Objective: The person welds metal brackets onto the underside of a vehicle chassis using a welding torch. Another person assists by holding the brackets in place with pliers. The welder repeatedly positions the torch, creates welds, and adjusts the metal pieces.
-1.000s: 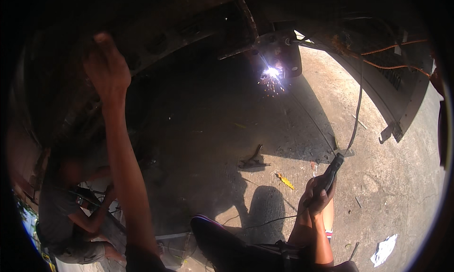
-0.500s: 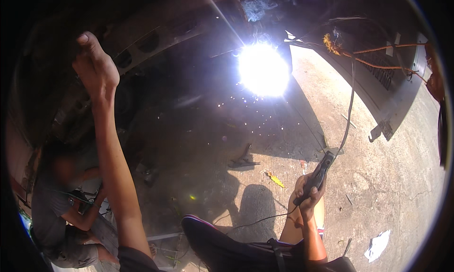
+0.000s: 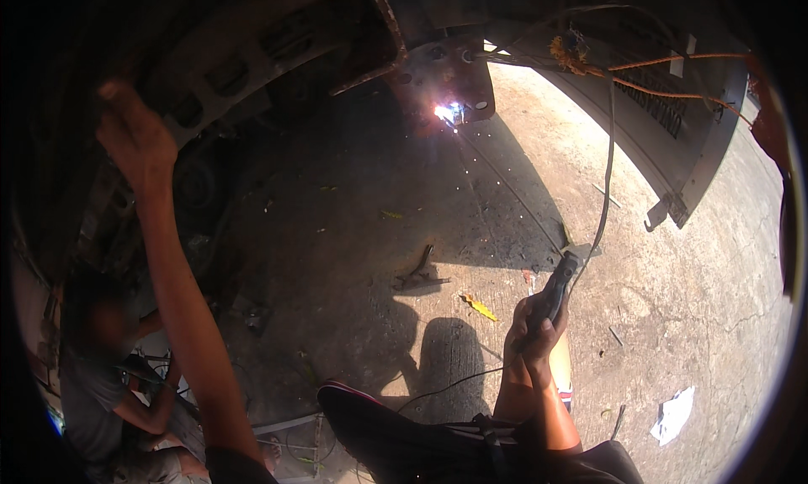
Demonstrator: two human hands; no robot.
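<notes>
My right hand [image 3: 532,331] grips the black handle of a welding electrode holder [image 3: 555,289]. A thin rod runs from it up to a bright spark [image 3: 449,112] on a rusty metal bracket [image 3: 442,78] under a vehicle frame. A dark cable [image 3: 608,164] hangs from the holder's end upward. My left hand [image 3: 135,137] is raised and presses against a grey metal frame beam [image 3: 227,71] with cut-outs. It holds nothing loose.
Another person [image 3: 101,374] crouches at the lower left. A small metal tool [image 3: 419,273], a yellow scrap [image 3: 480,307] and white paper [image 3: 673,415] lie on the concrete ground. A grey metal panel [image 3: 665,114] with orange wires hangs at the upper right.
The arc flared into a large white glare half a second ago and is now a small spark. The view has shifted slightly; both hands stay in place.
</notes>
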